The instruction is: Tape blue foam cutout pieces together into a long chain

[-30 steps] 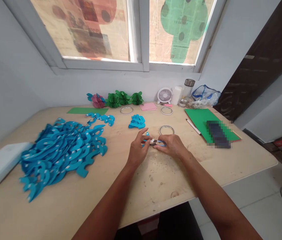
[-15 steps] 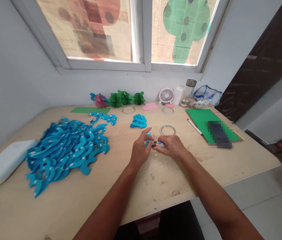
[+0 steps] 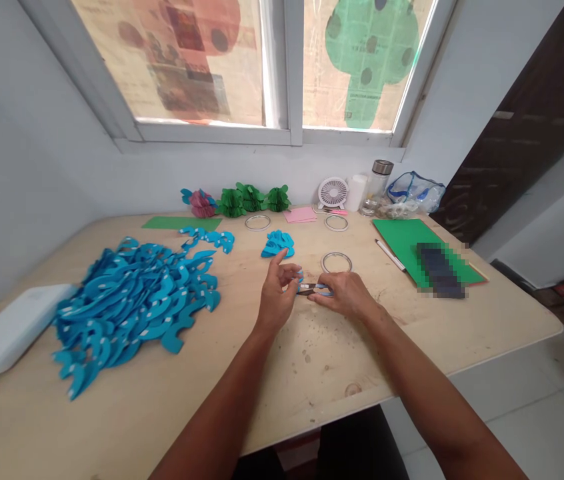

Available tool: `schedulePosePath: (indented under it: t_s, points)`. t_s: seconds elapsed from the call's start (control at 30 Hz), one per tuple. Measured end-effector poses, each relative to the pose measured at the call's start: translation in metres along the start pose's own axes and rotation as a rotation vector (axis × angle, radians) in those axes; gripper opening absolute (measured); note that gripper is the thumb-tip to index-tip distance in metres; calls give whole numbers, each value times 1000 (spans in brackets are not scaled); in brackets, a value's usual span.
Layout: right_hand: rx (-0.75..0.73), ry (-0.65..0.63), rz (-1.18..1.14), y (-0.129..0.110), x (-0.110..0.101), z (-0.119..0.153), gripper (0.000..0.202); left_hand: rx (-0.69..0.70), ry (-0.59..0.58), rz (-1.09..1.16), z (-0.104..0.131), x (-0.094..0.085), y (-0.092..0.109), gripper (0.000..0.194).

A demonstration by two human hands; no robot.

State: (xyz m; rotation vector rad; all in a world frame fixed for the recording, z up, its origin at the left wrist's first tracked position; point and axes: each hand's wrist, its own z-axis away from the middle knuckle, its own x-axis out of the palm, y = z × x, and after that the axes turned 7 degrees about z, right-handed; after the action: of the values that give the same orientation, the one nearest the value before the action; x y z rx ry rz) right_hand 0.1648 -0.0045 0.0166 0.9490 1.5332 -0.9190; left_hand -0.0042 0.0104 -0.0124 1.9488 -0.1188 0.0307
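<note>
Looking through the head camera, I saw both hands close together over the wooden table (image 3: 322,373). The left hand (image 3: 278,298) pinched a small blue piece (image 3: 301,275) between thumb and fingers, one finger raised; the fingers hid most of that piece. The right hand (image 3: 341,291) was curled around a small blue-handled tool (image 3: 308,289), its metal end pointing toward the left hand. I couldn't tell whether the tool touched the piece.

Just beyond the right hand lay a near ring (image 3: 337,254), with a left ring (image 3: 257,216) and a right ring (image 3: 337,216) farther back. A small blue bundle (image 3: 277,245) sat beyond the left hand, and well to its left spread a large blue pile (image 3: 137,307) dotted with white squares, next to a white device (image 3: 15,327).

Along the back I made out the green paper flowers (image 3: 251,198), a pink-and-blue one (image 3: 202,203), the pink sheets (image 3: 300,214), a white fan (image 3: 333,193) and a glass bottle (image 3: 376,190). On the right, a pen (image 3: 389,255) lay beside the green sheet (image 3: 397,235), where a dark object (image 3: 439,270) showed only as a pixelated patch.
</note>
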Motion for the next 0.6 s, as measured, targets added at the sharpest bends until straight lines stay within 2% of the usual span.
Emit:
schedulePosePath:
  t_s: [0.23,0.6]
  points:
    - [23,-27,0,1,-1,0,40,149,-134,-354,5,1,13,59]
    - [88,-39,6,4,-3,0,39,275,-182,-533,10,4,6,61]
